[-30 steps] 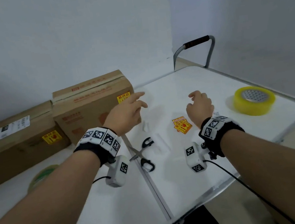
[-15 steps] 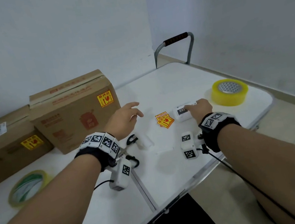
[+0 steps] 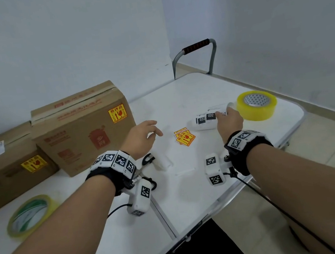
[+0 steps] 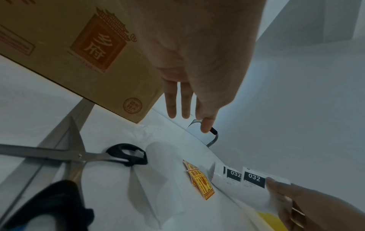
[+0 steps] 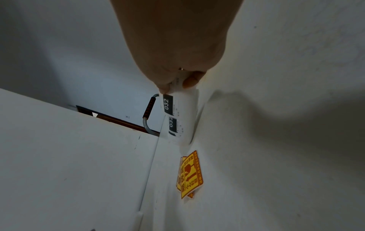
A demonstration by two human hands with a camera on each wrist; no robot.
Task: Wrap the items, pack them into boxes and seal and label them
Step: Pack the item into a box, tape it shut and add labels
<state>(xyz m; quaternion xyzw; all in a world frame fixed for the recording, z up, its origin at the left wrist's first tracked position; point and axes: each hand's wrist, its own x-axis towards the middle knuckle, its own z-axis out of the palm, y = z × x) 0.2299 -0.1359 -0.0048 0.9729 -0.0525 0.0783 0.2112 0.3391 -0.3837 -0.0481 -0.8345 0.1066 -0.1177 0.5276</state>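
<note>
While the left hand [image 3: 142,135] hovers relaxed and empty, the right hand [image 3: 229,121] pinches the label roll [image 3: 206,119], presumably to peel a label.

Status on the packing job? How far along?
Done: both boxes, the larger and the lower, are closed, each with a yellow fragile sticker. In hand: right hand pinches the 032 label strip; left hand is free. Left: applying that label.

My right hand [image 3: 229,121] pinches a strip of white labels [image 3: 209,118] printed 032, with the yellow tape roll [image 3: 256,105] just beyond it. My left hand [image 3: 141,138] hovers with loose fingers; the sealed box [image 3: 82,128] sits to its left and yellow stickers [image 3: 184,137] between my hands.
</note>
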